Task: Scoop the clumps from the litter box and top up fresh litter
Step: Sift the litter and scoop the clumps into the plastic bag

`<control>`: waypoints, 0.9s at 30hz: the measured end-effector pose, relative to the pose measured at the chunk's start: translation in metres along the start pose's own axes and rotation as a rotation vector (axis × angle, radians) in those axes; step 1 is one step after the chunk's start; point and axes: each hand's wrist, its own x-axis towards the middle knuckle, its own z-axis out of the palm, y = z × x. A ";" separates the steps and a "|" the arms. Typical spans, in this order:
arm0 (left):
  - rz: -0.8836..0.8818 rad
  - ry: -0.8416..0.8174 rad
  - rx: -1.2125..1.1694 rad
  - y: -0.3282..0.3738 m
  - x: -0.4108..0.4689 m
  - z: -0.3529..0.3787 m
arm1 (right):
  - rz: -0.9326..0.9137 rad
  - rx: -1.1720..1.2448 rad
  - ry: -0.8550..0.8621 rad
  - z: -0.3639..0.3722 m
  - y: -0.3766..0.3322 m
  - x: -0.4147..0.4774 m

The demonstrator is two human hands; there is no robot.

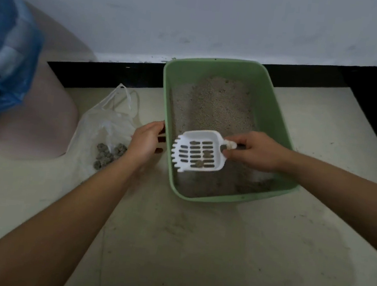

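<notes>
Gripping the handle of the white scoop [197, 151], your right hand [254, 151] is curled shut around it, thumb and fingers pinching the stub just where it meets the slotted pan. From that grip the scoop stretches toward your left hand, held above the litter with its toothed edge pointing at the near left wall of the box. Two small grey clumps [202, 160] lie on the slots, one near the middle and one closer to the front lip.

Below and beyond your right hand sits the green litter box [278, 120], its grey litter [218, 103] heaped higher at the far end and thinner, darker along the near wall under the scoop.

Your left hand [146, 143] rests on the box's left rim, just across the scoop's teeth from your right, fingers hooked over the edge and folded inward on the rim.

Just outside that left hand lies a clear plastic bag [106, 123] spread flat on the floor [193, 250], touching or nearly touching the box's left side, with a cluster of grey clumps [109, 154] piled on it beside your wrist. Farther out on that side stands a pale pink rounded object [49, 111] with a blue plastic bag [5, 61] draped over it. A dark baseboard [120, 72] runs along the wall [198, 13] behind the box.
</notes>
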 end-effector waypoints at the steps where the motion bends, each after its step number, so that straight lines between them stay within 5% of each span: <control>1: 0.036 0.028 0.058 0.004 0.002 -0.012 | 0.000 -0.033 0.029 -0.006 -0.010 0.004; 7: 0.240 0.396 0.289 0.017 0.006 -0.103 | 0.019 -0.293 0.010 -0.040 -0.057 0.029; 11: 0.176 0.436 0.411 -0.007 0.000 -0.152 | 0.015 -0.192 0.010 -0.052 -0.063 0.029; 15: 0.144 0.408 0.381 -0.029 -0.009 -0.156 | -0.059 -0.060 0.191 -0.039 -0.095 0.027; 19: 0.088 0.484 0.189 -0.040 -0.014 -0.147 | -0.155 -0.518 0.379 0.031 -0.142 0.049; 23: 0.043 0.534 0.132 -0.044 -0.013 -0.148 | -0.448 -1.235 0.251 0.093 -0.170 0.051; 27: 0.090 0.563 0.153 -0.040 -0.010 -0.148 | -0.407 -1.205 0.335 0.063 -0.172 0.048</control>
